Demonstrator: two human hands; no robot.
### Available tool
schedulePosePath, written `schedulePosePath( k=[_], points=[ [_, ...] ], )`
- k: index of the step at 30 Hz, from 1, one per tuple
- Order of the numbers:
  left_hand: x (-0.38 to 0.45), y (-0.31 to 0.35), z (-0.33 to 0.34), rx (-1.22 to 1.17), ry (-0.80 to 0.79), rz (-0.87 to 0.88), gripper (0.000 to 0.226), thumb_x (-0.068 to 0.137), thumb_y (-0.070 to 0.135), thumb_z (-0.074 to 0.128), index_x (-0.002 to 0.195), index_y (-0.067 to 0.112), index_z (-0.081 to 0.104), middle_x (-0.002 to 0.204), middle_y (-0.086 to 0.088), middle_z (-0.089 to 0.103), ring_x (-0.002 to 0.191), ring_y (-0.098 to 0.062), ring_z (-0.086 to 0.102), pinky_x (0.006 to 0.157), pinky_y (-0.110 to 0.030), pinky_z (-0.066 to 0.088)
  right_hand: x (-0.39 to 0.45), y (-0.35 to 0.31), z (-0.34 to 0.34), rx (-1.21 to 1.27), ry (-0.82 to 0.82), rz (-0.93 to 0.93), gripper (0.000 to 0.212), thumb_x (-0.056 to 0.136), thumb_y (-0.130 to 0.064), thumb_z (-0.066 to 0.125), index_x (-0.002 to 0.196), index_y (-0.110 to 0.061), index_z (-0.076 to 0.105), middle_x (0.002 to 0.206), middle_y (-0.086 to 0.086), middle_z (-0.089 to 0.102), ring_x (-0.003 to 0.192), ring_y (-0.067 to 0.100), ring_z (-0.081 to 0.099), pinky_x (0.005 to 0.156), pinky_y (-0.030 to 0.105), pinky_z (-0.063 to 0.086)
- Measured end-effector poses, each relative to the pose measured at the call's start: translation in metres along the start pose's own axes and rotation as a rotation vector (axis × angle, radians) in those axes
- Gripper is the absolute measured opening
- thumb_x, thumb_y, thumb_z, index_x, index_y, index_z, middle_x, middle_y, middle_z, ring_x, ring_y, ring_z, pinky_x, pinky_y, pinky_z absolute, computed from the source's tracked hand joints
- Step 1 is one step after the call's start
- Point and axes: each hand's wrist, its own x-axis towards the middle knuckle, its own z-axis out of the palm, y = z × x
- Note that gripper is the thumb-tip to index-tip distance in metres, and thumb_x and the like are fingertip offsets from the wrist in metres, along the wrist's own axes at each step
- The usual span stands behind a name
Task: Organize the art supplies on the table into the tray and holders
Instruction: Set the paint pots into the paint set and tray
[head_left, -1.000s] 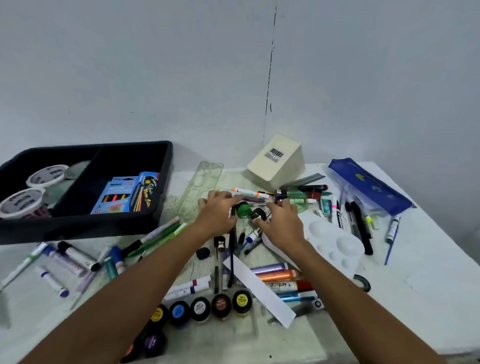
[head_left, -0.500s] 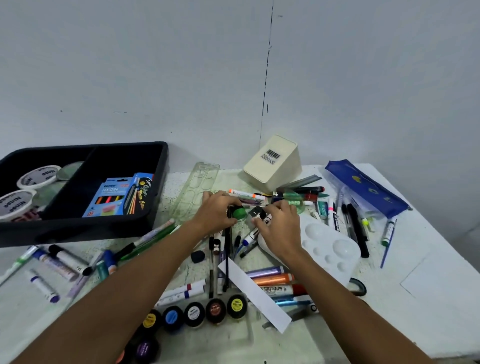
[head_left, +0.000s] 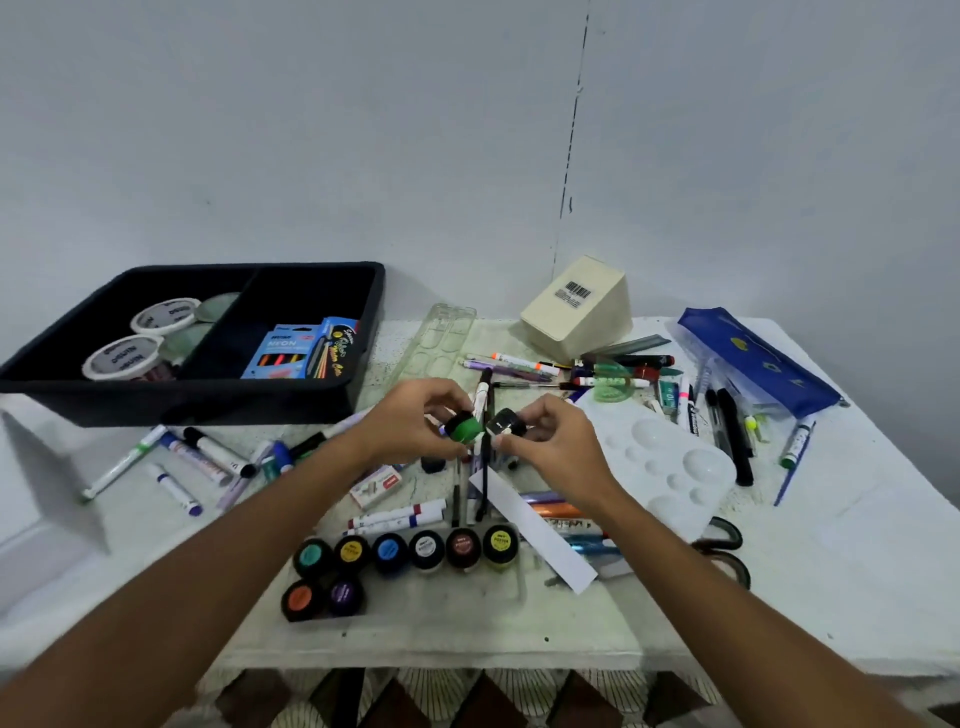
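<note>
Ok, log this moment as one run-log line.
left hand: holds green-capped paint pot | right hand: holds white-labelled paint pot | both above table | black tray: far left

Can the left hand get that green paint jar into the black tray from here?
Probably yes: the left hand holds the green paint jar above the clutter, and the black tray sits open nearby.

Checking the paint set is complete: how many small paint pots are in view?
10: six in a row at the near table edge, two in front, a green-lidded pot in the left hand, a black pot in the right. More may be hidden.
</note>
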Motion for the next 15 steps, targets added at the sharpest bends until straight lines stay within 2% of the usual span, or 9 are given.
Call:
schedulePosePath(
  k=[2,4,6,8,9,11,15],
  points=[
    [-0.021,0.004,-0.006,0.098,-0.039,0.013,0.043,0.061,0.004,0.088,0.096,0.014,0.065,0.092,-0.002,0.068,0.083,-0.01,0.067,0.068,-0.026,0.058,-0.01,-0.004,0.009,-0.001,-0.076,-0.008,0.034,0.065,-0.014,0.087,0.085,-0.012,0.059,0.085,0.011,0.066,0.072,0.031,0.063,0.071,0.042,0.054],
    [-0.043,0.007,-0.011,0.171,-0.041,0.012,0.045,0.058,0.013,0.091,0.095,0.017,0.066,0.087,0.004,0.067,0.077,-0.006,0.065,0.07,-0.026,0.057,-0.02,-0.01,0.017,-0.023,-0.159,-0.014,0.04,0.066,-0.011,0.086,0.098,-0.017,0.064,0.083,0.001,0.062,0.068,0.016,0.057,0.068,0.031,0.05],
    [-0.062,0.006,-0.014,0.187,-0.052,-0.004,0.046,0.057,0.019,0.092,0.096,0.019,0.068,0.088,0.004,0.068,0.078,-0.009,0.065,0.071,-0.029,0.057,-0.029,-0.014,0.022,-0.085,-0.23,-0.033,0.051,0.065,-0.012,0.087,0.111,-0.021,0.065,0.082,-0.006,0.056,0.065,0.004,0.053,0.064,0.019,0.045],
    [-0.081,0.005,-0.013,0.202,-0.055,-0.022,0.048,0.057,0.023,0.092,0.098,0.019,0.069,0.088,0.004,0.067,0.078,-0.006,0.063,0.069,-0.027,0.055,-0.039,-0.018,0.025,-0.181,-0.308,-0.07,0.051,0.066,-0.017,0.087,0.112,-0.023,0.068,0.089,-0.012,0.058,0.071,-0.006,0.055,0.063,0.009,0.041],
    [-0.09,0.005,-0.012,0.233,-0.047,-0.02,0.048,0.057,0.026,0.092,0.098,0.02,0.069,0.089,0.007,0.066,0.077,-0.002,0.06,0.067,-0.021,0.052,-0.044,-0.02,0.027,-0.229,-0.352,-0.093,0.05,0.066,-0.02,0.087,0.112,-0.023,0.069,0.096,-0.013,0.06,0.08,-0.007,0.057,0.068,0.009,0.043],
    [-0.105,0.006,-0.009,0.304,-0.049,0.007,0.047,0.055,0.031,0.092,0.095,0.021,0.069,0.089,0.01,0.063,0.078,0.0,0.058,0.064,-0.013,0.046,-0.053,-0.022,0.03,-0.309,-0.425,-0.121,0.05,0.065,-0.022,0.087,0.112,-0.02,0.069,0.102,-0.011,0.06,0.094,0.005,0.059,0.08,0.02,0.049],
    [-0.128,0.003,-0.002,0.394,-0.086,0.037,0.046,0.056,0.037,0.091,0.094,0.022,0.069,0.089,0.006,0.063,0.079,-0.007,0.057,0.066,-0.021,0.049,-0.069,-0.023,0.036,-0.426,-0.497,-0.199,0.045,0.068,-0.022,0.085,0.111,-0.021,0.071,0.1,-0.002,0.062,0.093,0.014,0.06,0.084,0.026,0.05]
  ],
)
